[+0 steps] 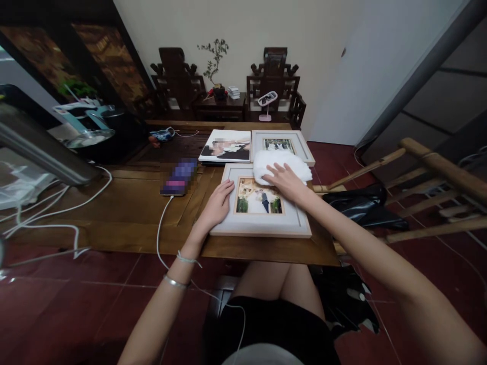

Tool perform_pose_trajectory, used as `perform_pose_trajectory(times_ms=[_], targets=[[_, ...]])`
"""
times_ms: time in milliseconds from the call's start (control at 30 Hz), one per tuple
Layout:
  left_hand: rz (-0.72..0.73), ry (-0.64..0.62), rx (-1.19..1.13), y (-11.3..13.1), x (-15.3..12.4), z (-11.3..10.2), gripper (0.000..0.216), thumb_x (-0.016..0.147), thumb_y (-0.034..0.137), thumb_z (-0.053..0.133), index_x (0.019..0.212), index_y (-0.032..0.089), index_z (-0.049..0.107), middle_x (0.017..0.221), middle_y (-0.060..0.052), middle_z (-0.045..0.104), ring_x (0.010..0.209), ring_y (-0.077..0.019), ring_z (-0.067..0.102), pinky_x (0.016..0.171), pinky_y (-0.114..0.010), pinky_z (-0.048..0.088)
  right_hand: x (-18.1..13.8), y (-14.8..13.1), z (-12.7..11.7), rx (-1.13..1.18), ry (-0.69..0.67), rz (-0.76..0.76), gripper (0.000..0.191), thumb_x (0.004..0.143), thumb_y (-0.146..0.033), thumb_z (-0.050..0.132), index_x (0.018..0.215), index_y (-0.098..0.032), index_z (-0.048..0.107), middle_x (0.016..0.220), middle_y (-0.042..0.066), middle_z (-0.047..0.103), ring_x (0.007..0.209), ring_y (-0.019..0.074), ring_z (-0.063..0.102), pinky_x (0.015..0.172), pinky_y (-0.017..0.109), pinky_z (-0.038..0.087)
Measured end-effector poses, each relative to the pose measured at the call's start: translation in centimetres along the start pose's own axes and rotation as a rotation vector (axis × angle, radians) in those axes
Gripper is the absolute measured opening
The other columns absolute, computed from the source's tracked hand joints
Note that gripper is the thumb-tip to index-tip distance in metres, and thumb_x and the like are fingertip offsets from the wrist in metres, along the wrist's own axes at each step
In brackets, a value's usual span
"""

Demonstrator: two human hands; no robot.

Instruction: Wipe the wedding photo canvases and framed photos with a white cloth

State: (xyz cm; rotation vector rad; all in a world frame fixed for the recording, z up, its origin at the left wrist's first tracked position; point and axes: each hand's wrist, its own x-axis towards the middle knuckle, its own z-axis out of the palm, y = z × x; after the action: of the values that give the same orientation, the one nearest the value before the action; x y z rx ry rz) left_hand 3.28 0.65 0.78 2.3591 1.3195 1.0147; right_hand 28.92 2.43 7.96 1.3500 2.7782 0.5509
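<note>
A light wooden picture frame (262,234) with a wide pale mat lies flat near the table's front edge, a photo of a couple at its centre. My left hand (219,204) rests on the frame's left side, fingers stretched along it. Over the upper right part is a bunched white cloth (300,166). On top of this cloth lies my right hand (285,181), its fingers spread; the cloth partly covers the frame's top corner. Behind are a second picture frame (302,147), also partly covered, and a white-bordered photo panel (232,136).
Left of the frame a phone (178,177) lies on the wooden table (133,228), its white cable (158,238) hanging over the front edge. More cables and a grey cylinder (49,147) are further left. A bamboo chair (429,152) stands at the right, dark bags beside it.
</note>
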Motion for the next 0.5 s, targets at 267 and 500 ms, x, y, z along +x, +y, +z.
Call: perform_pose_trajectory(times_ms=[267,500], targets=[[0.008,0.009,-0.024,-0.2,0.0,0.3,0.048,0.083,0.007,0.036,0.125,0.015,0.057,0.134,-0.011,0.054,0.131,-0.0234,0.042,0.112,-0.05,0.032,-5.0,-5.5,-3.3,0.095,-0.197,-0.018,0.045,0.081,0.0,0.042,0.119,-0.019,0.054,0.116,0.017,0.057,0.104,0.0293,0.051,0.082,0.038,0.035],[0.01,-0.005,0.011,-0.1,0.0,0.3,0.053,0.079,0.004,0.036,0.128,0.014,0.054,0.136,-0.012,0.052,0.132,-0.0239,0.04,0.112,-0.05,0.031,-9.2,-9.6,-8.4,0.34,-0.221,-0.062,0.043,0.074,0.0,0.044,0.111,-0.017,0.057,0.093,0.012,0.063,0.08,0.0228,0.057,0.067,0.033,0.037]])
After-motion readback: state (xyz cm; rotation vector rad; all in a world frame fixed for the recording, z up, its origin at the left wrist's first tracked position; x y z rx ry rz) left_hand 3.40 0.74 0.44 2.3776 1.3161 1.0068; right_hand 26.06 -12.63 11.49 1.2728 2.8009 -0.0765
